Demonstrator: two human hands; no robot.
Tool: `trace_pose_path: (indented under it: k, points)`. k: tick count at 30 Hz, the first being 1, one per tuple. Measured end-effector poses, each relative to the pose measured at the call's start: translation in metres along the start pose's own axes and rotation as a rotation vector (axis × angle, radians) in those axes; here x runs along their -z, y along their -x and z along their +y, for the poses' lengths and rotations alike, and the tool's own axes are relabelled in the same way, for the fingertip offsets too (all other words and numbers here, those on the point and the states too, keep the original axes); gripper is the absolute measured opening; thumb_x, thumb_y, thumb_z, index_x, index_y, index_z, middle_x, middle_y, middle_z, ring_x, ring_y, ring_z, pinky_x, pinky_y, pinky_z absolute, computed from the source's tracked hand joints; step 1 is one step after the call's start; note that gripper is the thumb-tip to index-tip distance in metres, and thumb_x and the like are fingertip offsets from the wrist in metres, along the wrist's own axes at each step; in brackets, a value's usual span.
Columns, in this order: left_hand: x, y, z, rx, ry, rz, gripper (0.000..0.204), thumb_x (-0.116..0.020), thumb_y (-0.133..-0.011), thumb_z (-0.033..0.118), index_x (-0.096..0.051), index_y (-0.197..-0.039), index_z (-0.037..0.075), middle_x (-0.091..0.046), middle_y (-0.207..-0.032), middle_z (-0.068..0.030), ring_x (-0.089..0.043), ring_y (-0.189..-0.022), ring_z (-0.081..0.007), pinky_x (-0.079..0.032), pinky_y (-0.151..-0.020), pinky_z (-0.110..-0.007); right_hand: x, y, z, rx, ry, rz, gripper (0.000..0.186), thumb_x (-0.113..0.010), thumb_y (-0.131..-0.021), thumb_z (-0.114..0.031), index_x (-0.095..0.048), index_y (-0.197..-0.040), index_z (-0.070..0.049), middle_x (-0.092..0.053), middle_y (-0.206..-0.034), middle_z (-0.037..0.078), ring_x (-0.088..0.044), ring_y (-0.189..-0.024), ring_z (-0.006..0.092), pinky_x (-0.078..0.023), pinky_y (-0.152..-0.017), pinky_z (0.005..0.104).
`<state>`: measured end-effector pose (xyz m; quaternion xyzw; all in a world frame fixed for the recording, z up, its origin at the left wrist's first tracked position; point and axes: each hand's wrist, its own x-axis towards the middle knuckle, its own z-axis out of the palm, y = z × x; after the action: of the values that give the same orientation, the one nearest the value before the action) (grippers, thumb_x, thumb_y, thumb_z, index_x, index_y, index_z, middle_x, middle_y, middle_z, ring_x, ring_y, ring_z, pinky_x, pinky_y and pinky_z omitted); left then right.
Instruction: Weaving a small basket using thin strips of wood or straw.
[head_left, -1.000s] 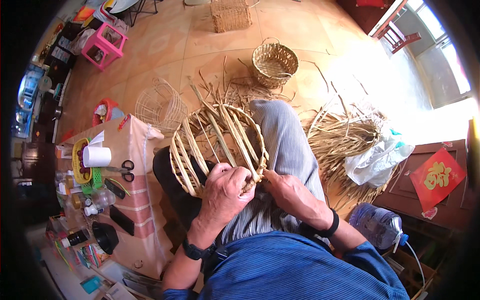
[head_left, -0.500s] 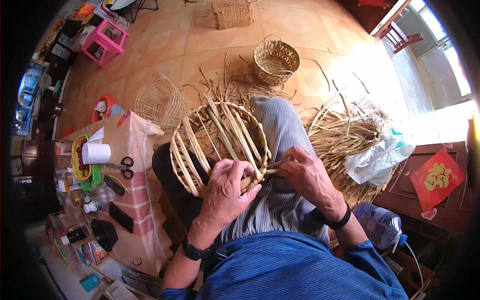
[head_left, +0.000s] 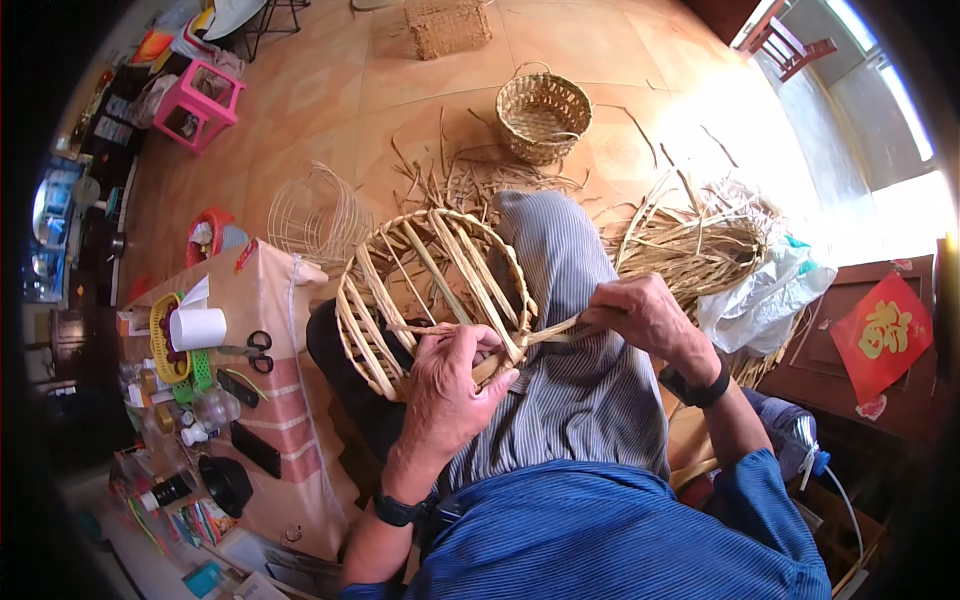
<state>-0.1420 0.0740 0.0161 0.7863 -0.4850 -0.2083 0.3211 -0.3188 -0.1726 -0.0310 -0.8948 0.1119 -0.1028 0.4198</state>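
Note:
A round, partly woven basket (head_left: 470,262) of pale dried plant strips rests on my lap, with several slats across it and open gaps between them. My left hand (head_left: 458,385) grips its near rim, thumb outside and fingers curled over the edge. To the right, my right hand (head_left: 645,315) is closed on a dried strip (head_left: 556,331), which stretches taut from the basket's right rim. The fingertips of my left hand are partly hidden behind the rim.
A bundle of dried strips (head_left: 700,240) with a white plastic bag (head_left: 765,305) lies at right. Ahead stand a finished basket (head_left: 543,112) and a wire frame (head_left: 315,215). The left table (head_left: 285,350) bears scissors (head_left: 258,352). A water bottle (head_left: 790,435) lies at lower right.
My right hand has moved right and slightly up, away from the rim, drawing out a longer stretch of strip. My left hand keeps its hold on the rim.

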Motion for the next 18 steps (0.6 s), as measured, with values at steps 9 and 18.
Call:
trace_pose_path:
  k: [9,18]
  points:
    - [0.001,0.0,-0.001,0.05,0.053,0.073,0.046,-0.094,-0.075,0.015,-0.065,-0.109,0.007,-0.071,-0.1,-0.0064,-0.068,-0.095,-0.0265,-0.053,-0.093,-0.041,0.05,0.023,-0.062,-0.007,0.087,-0.06,0.025,-0.083,-0.09,-0.021,-0.066,-0.079,-0.007,-0.057,-0.062,0.01,-0.063,-0.058,0.033,-0.047,-0.054,0.0421]
    - [-0.002,0.0,-0.022,-0.299,0.096,0.23,0.046,-0.086,-0.084,0.049,-0.065,-0.09,0.01,-0.066,-0.091,-0.0069,-0.065,-0.088,-0.0296,-0.05,-0.082,-0.044,0.035,-0.035,-0.143,0.015,-0.589,-0.251,0.028,-0.073,-0.104,-0.027,-0.071,-0.095,-0.001,-0.062,-0.072,0.01,-0.063,-0.066,0.018,-0.048,-0.062,0.0357]
